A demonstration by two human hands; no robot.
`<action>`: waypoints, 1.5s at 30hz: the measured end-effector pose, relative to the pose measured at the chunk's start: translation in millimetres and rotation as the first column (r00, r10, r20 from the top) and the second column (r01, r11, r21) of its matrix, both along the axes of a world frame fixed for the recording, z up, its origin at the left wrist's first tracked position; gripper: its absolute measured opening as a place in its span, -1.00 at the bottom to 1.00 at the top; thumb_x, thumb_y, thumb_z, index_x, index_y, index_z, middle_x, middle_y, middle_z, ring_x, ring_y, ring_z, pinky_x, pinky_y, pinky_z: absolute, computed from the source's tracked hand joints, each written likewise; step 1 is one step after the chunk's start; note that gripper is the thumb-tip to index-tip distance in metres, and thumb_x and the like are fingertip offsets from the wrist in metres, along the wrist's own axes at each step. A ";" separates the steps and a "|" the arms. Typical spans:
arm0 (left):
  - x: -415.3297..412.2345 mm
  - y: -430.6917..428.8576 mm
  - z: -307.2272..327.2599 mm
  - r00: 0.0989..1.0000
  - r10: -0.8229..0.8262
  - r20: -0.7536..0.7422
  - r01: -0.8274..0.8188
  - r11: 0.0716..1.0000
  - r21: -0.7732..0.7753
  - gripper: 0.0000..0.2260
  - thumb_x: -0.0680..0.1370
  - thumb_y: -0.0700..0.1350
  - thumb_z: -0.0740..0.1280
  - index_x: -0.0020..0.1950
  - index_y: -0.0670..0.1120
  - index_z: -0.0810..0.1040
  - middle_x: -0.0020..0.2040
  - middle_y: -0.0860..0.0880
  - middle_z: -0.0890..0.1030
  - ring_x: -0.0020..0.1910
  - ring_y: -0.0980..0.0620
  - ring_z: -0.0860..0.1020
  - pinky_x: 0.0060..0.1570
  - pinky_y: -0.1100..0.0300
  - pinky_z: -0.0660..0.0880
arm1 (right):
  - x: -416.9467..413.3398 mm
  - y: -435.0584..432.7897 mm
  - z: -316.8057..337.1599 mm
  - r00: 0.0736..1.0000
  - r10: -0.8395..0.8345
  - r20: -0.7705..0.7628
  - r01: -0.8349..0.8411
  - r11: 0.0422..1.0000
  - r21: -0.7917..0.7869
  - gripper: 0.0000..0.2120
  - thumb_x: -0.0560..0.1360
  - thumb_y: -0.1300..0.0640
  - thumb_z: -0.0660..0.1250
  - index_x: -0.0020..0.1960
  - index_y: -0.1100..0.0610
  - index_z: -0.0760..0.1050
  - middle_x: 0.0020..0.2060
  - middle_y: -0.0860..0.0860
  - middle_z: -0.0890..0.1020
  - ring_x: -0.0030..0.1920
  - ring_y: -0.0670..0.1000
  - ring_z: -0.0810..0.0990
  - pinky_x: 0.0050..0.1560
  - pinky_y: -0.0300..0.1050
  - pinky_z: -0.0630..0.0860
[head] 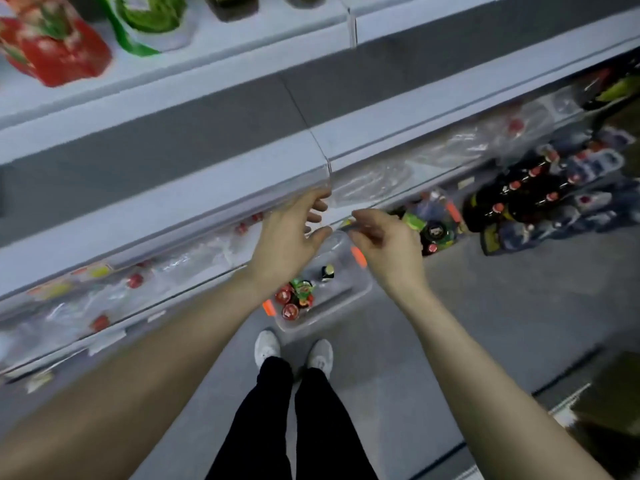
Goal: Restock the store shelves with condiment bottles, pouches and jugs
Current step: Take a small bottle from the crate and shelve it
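White shoes (293, 351) stand at 6 o'clock on the floor, just short of a clear bin (346, 289) holding red-capped bottles (290, 303). Above it, the left hand (287, 237) has its fingers loosely spread and holds nothing. The right hand (384, 242), at its 3 o'clock, has curled fingers; the blur hides whether they hold anything. Clear jugs (194, 251) lie on the shelf (138, 230) at 9 o'clock, with pouches (55, 39) farther off at 11 o'clock.

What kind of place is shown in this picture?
Most likely a grocery shop aisle: long tiered shelves, a red pouch on the top one, dark bottles with red caps lower down, and a clear bin of bottles on the floor.
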State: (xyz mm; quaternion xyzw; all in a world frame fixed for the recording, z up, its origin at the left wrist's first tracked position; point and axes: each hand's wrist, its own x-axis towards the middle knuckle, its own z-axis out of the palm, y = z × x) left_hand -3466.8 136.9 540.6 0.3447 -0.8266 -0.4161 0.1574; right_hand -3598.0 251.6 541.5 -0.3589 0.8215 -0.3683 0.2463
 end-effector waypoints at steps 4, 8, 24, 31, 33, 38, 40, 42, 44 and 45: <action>-8.8 -5.1 -56.8 0.998 -0.002 0.064 -0.003 0.997 0.081 -0.55 0.51 -0.20 0.44 0.39 -0.04 0.48 0.14 0.02 0.61 0.05 0.05 0.60 0.10 0.07 0.57 | -6.3 11.9 -56.3 0.997 -0.055 0.059 0.051 0.997 0.062 -0.73 0.53 0.27 0.43 0.22 0.15 0.64 0.04 0.01 0.72 0.01 -0.01 0.70 0.12 -0.11 0.58; -8.1 -0.3 -121.1 0.992 0.019 0.124 -0.040 0.985 0.169 -0.53 0.49 -0.23 0.46 0.38 -0.02 0.49 0.12 0.01 0.61 0.07 0.02 0.60 0.12 0.00 0.57 | -8.0 23.1 -117.0 0.982 -0.132 0.135 0.117 0.987 0.114 -0.72 0.51 0.27 0.44 0.22 0.14 0.64 0.05 -0.01 0.71 0.00 -0.02 0.68 0.07 -0.20 0.57; -4.9 15.1 -418.0 0.939 -0.109 0.325 -0.006 0.943 0.333 -0.46 0.48 -0.21 0.49 0.41 -0.06 0.41 0.17 0.01 0.58 0.14 0.02 0.59 0.17 0.07 0.53 | -19.1 48.2 -405.7 0.916 -0.283 0.286 0.189 0.930 0.314 -0.62 0.48 0.40 0.42 0.25 0.12 0.61 0.03 -0.08 0.63 0.06 -0.02 0.64 0.11 -0.22 0.59; -23.3 7.0 -525.9 0.930 -0.163 0.328 0.037 0.933 0.357 -0.38 0.49 -0.24 0.47 0.50 -0.09 0.32 0.32 -0.08 0.52 0.29 -0.04 0.52 0.23 -0.08 0.50 | -36.5 23.9 -511.9 0.946 -0.202 0.252 0.107 0.932 0.347 -0.51 0.47 0.37 0.45 0.36 0.15 0.52 0.20 0.05 0.63 0.12 0.04 0.63 0.21 -0.04 0.57; -29.0 2.7 -553.8 0.925 -0.196 0.327 0.079 0.938 0.339 -0.39 0.50 -0.25 0.45 0.51 -0.12 0.32 0.34 -0.10 0.51 0.30 -0.07 0.50 0.23 -0.09 0.50 | -42.5 12.6 -540.8 0.953 -0.190 0.236 0.090 0.921 0.379 -0.46 0.45 0.36 0.47 0.40 0.15 0.49 0.21 0.10 0.63 0.13 0.06 0.63 0.23 0.00 0.55; -43.6 -8.6 -608.7 0.921 -0.227 0.316 0.125 0.942 0.312 -0.41 0.52 -0.25 0.42 0.52 -0.13 0.30 0.36 -0.14 0.49 0.32 -0.10 0.48 0.26 -0.04 0.48 | -62.5 -11.9 -599.2 0.968 -0.111 0.224 -0.012 0.874 0.486 -0.34 0.45 0.28 0.50 0.50 0.10 0.37 0.29 0.12 0.58 0.23 0.11 0.59 0.30 0.03 0.49; -48.4 -11.1 -629.2 0.914 -0.241 0.326 0.137 0.940 0.312 -0.39 0.52 -0.25 0.43 0.53 -0.12 0.27 0.39 -0.15 0.47 0.35 -0.11 0.46 0.29 -0.05 0.46 | -68.5 -17.8 -620.6 0.972 -0.069 0.225 -0.060 0.851 0.521 -0.31 0.46 0.27 0.50 0.52 0.09 0.33 0.35 0.10 0.54 0.30 0.11 0.55 0.33 -0.04 0.46; -54.2 -13.1 -646.1 0.903 -0.266 0.338 0.151 0.932 0.331 -0.34 0.53 -0.24 0.42 0.56 -0.10 0.22 0.43 -0.16 0.42 0.39 -0.12 0.43 0.33 -0.08 0.43 | -73.0 -21.4 -639.3 0.974 -0.025 0.225 -0.103 0.837 0.537 -0.28 0.44 0.29 0.50 0.53 0.08 0.32 0.38 0.10 0.53 0.34 0.11 0.53 0.35 -0.06 0.44; -61.9 -15.1 -662.1 0.892 -0.295 0.342 0.161 0.915 0.369 -0.31 0.54 -0.24 0.41 0.59 -0.07 0.15 0.48 -0.16 0.37 0.43 -0.13 0.39 0.38 -0.09 0.40 | -77.3 -24.3 -657.7 0.974 0.035 0.226 -0.156 0.825 0.543 -0.26 0.42 0.31 0.51 0.53 0.09 0.33 0.38 0.09 0.53 0.34 0.13 0.53 0.36 -0.03 0.44; -65.5 -16.0 -668.4 0.886 -0.309 0.346 0.166 0.908 0.386 -0.30 0.54 -0.24 0.41 0.60 -0.07 0.14 0.50 -0.16 0.35 0.44 -0.13 0.38 0.39 -0.08 0.39 | -79.2 -25.5 -664.6 0.972 0.066 0.226 -0.183 0.817 0.547 -0.25 0.41 0.31 0.52 0.53 0.08 0.34 0.38 0.09 0.53 0.34 0.13 0.53 0.35 -0.02 0.44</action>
